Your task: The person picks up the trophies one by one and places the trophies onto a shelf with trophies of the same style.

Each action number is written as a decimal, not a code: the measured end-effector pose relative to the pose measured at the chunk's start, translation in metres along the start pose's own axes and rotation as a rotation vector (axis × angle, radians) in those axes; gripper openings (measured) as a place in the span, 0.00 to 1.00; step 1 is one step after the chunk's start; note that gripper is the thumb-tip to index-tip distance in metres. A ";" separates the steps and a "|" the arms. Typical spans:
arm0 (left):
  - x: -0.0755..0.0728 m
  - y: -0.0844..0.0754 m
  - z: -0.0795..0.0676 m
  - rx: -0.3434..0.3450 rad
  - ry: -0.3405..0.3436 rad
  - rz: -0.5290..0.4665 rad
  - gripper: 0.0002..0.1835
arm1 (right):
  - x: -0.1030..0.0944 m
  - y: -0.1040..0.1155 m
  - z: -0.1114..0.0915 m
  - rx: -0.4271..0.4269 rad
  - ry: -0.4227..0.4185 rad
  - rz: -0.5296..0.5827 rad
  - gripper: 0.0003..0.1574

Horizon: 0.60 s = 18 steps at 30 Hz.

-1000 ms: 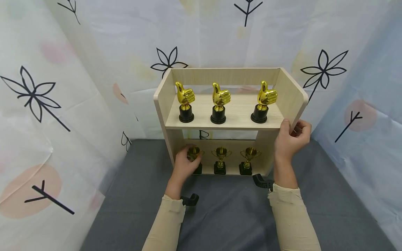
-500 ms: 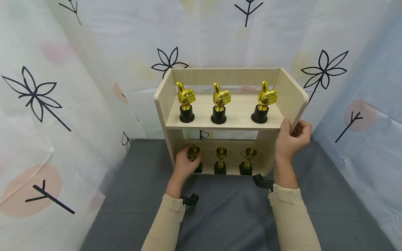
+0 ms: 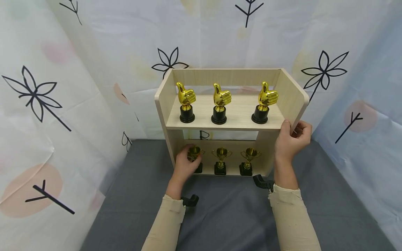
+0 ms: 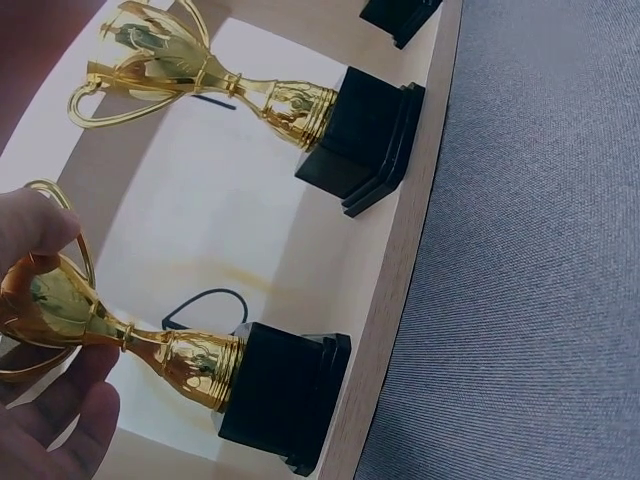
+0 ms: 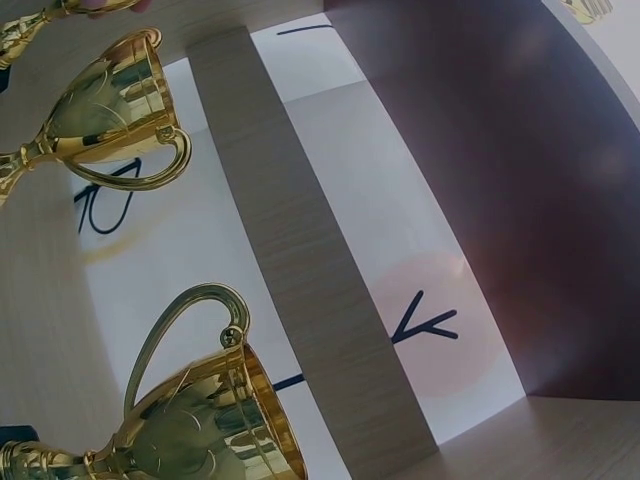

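A two-tier wooden shelf point(image 3: 226, 124) stands on the grey cloth. On its lower tier, my left hand point(image 3: 184, 163) grips the cup of the leftmost gold trophy point(image 4: 190, 365), thumb by one handle and fingers around the other side; its black base sits on the board. Beside it stand a middle trophy cup point(image 3: 220, 158) and a right trophy cup point(image 3: 248, 160), both upright. My right hand point(image 3: 290, 139) pinches the front edge of the shelf's right side panel, thumb on the inner face, fingers curled outside.
Three gold thumbs-up trophies, a left one point(image 3: 187, 101), a middle one point(image 3: 220, 103) and a right one point(image 3: 263, 103), stand on the upper tier. Grey cloth point(image 3: 220, 216) covers the surface in front. Patterned white fabric point(image 3: 94, 87) hangs behind and at the sides.
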State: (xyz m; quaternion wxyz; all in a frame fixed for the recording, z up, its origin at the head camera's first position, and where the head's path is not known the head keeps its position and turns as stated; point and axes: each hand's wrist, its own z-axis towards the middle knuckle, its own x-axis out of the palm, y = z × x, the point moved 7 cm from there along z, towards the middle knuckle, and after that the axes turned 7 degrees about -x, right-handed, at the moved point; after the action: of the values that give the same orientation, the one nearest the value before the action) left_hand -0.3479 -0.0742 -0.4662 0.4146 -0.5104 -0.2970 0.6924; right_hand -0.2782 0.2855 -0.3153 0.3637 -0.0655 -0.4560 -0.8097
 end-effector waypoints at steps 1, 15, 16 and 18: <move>0.000 0.000 0.000 -0.001 -0.002 -0.004 0.25 | 0.000 0.000 0.000 -0.001 0.000 0.001 0.05; 0.001 0.006 -0.002 -0.021 -0.052 -0.007 0.34 | 0.000 -0.002 -0.001 0.003 0.010 -0.007 0.04; 0.001 0.007 -0.002 -0.023 -0.056 -0.003 0.35 | 0.000 -0.001 -0.001 0.003 0.010 -0.005 0.04; 0.001 0.009 -0.003 -0.033 -0.060 0.007 0.37 | 0.001 -0.001 -0.001 0.003 0.009 -0.004 0.04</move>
State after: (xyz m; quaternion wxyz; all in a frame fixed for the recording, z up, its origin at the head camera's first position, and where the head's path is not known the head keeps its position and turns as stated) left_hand -0.3475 -0.0775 -0.4750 0.3947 -0.4970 -0.3189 0.7039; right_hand -0.2789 0.2847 -0.3162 0.3644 -0.0604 -0.4557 -0.8098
